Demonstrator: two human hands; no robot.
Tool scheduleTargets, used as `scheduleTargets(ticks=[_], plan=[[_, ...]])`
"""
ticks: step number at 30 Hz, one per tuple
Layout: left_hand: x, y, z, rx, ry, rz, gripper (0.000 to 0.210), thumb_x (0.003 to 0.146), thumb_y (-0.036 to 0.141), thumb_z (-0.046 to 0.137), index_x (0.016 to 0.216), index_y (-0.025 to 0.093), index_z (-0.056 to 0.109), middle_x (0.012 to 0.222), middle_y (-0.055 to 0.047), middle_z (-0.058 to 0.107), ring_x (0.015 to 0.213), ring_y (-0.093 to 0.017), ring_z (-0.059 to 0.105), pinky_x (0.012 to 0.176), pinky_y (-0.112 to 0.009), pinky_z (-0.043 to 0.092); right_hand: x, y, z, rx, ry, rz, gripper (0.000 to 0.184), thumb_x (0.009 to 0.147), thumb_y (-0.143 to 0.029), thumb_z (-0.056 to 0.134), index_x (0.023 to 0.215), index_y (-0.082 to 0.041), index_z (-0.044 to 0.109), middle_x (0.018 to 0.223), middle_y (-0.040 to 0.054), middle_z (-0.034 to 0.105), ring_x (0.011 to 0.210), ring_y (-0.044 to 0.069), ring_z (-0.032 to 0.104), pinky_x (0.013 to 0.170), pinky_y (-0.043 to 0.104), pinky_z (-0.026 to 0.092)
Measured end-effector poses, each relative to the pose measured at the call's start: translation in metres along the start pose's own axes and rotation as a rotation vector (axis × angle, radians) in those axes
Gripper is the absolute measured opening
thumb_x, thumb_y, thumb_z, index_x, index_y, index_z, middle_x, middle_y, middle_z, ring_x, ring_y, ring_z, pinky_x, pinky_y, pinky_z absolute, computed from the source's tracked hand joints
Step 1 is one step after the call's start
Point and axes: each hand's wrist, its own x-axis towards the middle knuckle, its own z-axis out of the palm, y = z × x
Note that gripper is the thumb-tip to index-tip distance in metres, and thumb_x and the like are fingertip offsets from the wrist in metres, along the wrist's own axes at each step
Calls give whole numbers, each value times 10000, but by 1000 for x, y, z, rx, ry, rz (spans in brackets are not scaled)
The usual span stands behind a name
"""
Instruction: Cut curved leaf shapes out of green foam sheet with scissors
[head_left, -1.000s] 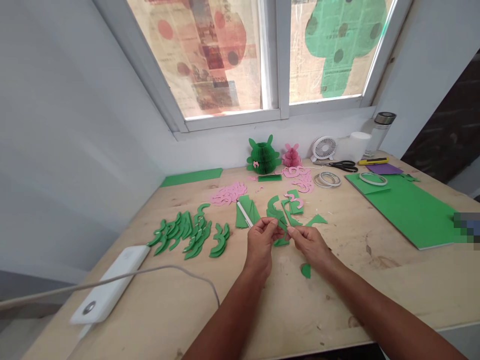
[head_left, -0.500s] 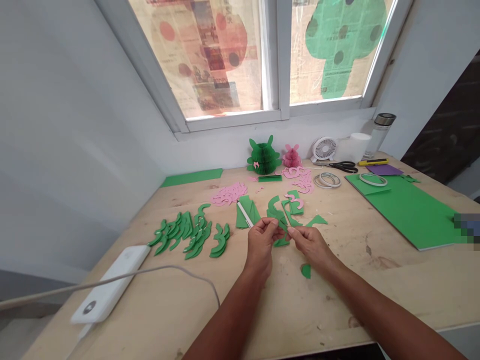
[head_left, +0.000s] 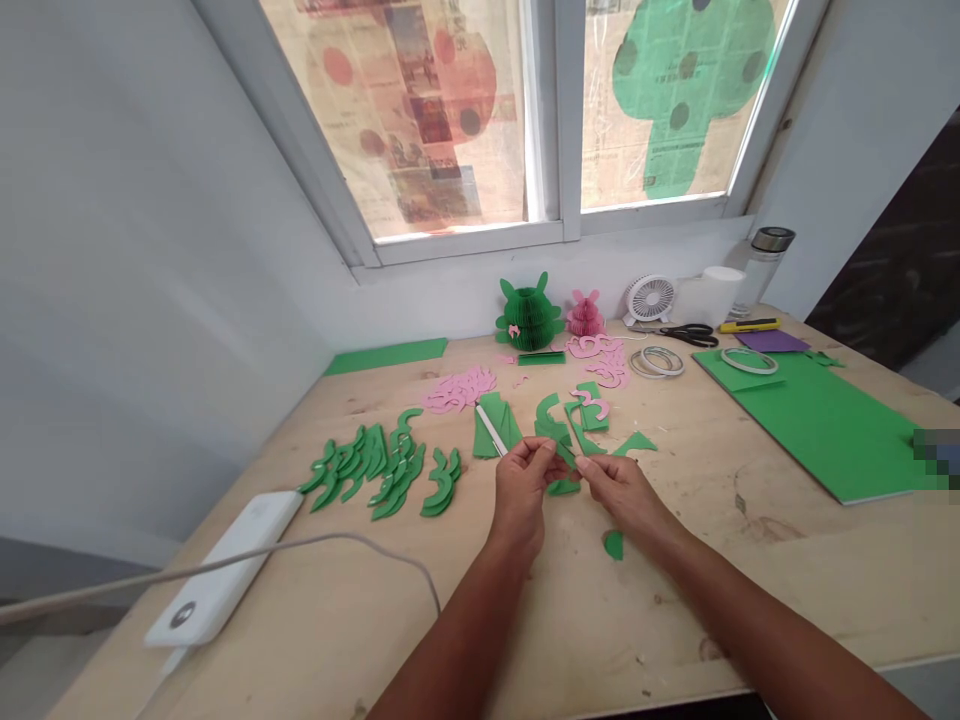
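Over the middle of the table, my left hand (head_left: 525,485) is closed, its thumb and fingers pinching a small piece of green paper (head_left: 566,455). Close beside it, my right hand (head_left: 619,485) also pinches at the paper's right edge; its fingertips hide part of it. Behind my hands lie curved green paper cutouts (head_left: 551,412) and a pink curved cutout (head_left: 590,404). A white pen (head_left: 491,430) rests on green paper to the left of my fingers. Below my right hand is a small green scrap (head_left: 613,545).
Stacked wavy green cutouts (head_left: 397,480) are at left, with a pile of pink cutouts (head_left: 459,388) behind. A white power bank (head_left: 225,570) trails a cable (head_left: 322,537). Scissors (head_left: 690,335), tape rolls (head_left: 657,362) and a green sheet (head_left: 825,430) lie right. Paper honeycomb figures (head_left: 529,315) stand behind.
The view has shifted very slightly. Both hands keep nearly the same place and pinch on the green paper.
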Motion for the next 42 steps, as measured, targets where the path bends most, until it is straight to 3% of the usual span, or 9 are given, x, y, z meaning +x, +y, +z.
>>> scheduleTargets(ticks=[11, 20, 29, 32, 37, 42], plan=[[6, 9, -8, -6, -26, -18, 177, 587, 249, 694, 659, 158, 560, 510, 29, 552, 498, -105, 543, 543, -230, 443, -2, -13, -9, 117, 64, 50, 441, 761, -565, 513, 681, -139, 597, 437, -83, 250, 416, 78, 204, 402, 230, 137], [1, 12, -7, 213, -373, -135, 150, 615, 250, 685, 612, 151, 573, 486, 13, 535, 452, -96, 502, 490, -220, 416, -1, -10, -10, 258, 89, 17, 338, 680, -481, 656, 678, -160, 551, 507, -81, 262, 439, 58, 170, 410, 228, 126], [-3, 6, -4, 254, -446, -175, 244, 591, 300, 748, 709, 157, 590, 614, -31, 636, 526, -131, 579, 496, -233, 440, 1, -5, -7, 274, 187, 12, 331, 667, -464, 659, 687, -157, 538, 510, -58, 363, 432, 65, 232, 403, 227, 144], [-3, 3, -3, 254, -431, -191, 255, 578, 288, 751, 667, 160, 549, 619, -50, 657, 501, -132, 579, 453, -220, 415, 2, -3, -6, 292, 231, 3, 323, 655, -450, 669, 691, -159, 536, 504, -69, 316, 440, 68, 230, 407, 224, 148], [-3, 4, -1, 188, -312, -186, 264, 553, 250, 745, 650, 165, 515, 581, -38, 651, 458, -128, 568, 428, -217, 397, 1, -5, -4, 296, 277, 7, 330, 631, -453, 678, 663, -167, 516, 511, -74, 286, 448, 64, 193, 411, 226, 139], [-9, 9, 2, 145, -265, -141, 258, 582, 265, 729, 680, 162, 514, 592, -39, 655, 473, -126, 571, 442, -214, 396, 3, -1, -4, 289, 264, 13, 344, 647, -474, 671, 699, -162, 534, 512, -80, 269, 447, 66, 192, 411, 225, 140]])
